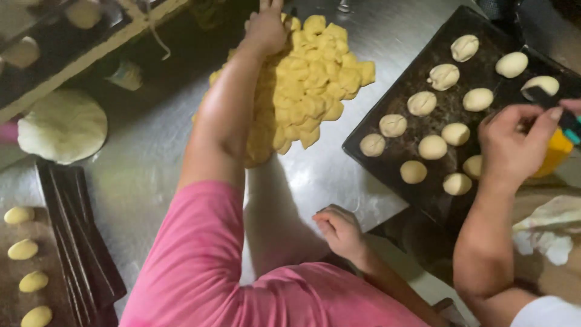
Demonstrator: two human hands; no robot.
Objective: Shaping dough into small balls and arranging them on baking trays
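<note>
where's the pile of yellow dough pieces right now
In the head view, the pile of yellow dough pieces lies at top centre on the metal table, left of the dark baking tray, under the left hand.

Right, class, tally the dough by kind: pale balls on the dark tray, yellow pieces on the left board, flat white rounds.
Pale balls: 13
Yellow pieces: 4
Flat white round: 1
Total: 18

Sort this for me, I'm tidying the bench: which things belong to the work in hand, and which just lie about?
In use: right hand, fingers on a dark tool; dark tray of dough balls; a co-worker's hand on the yellow dough pile.
Lying about: flat dough round; yellow cup.
</note>
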